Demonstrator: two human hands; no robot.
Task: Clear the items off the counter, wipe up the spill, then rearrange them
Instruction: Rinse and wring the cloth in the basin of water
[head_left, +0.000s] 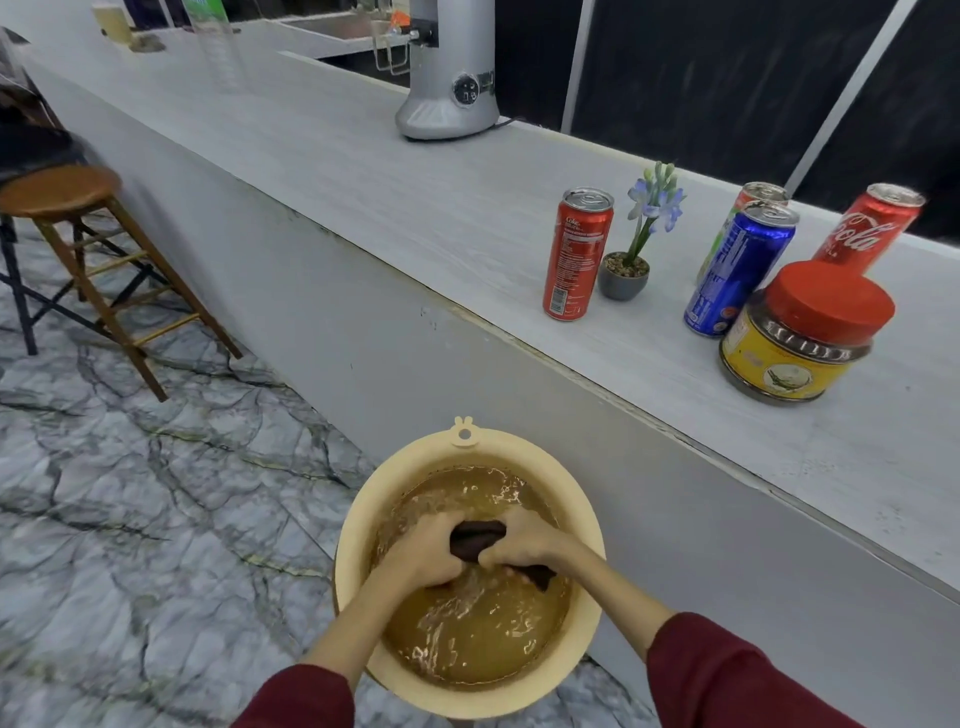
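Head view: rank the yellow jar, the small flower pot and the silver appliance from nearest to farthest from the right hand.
From the right hand, gripping the dark cloth in the basin:
1. Yellow jar, red lid, counter's near right.
2. Small flower pot, farther back, beside a red can.
3. Silver appliance, far end.

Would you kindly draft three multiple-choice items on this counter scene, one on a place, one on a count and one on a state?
1. Where does the small grey pot with the blue flower stand?
A. beside the left red can
B. on the wooden stool
C. in the basin

2. How many drink cans stand on the white counter?
A. two
B. four
C. six

3. What are the hands doing?
A. resting open
B. lifting the jar
C. gripping a dark cloth

Key: 1 A, the pot sits right of the red can. 2 B, four cans on the counter. 3 C, left hand and right hand grip the dark cloth over the round beige basin.
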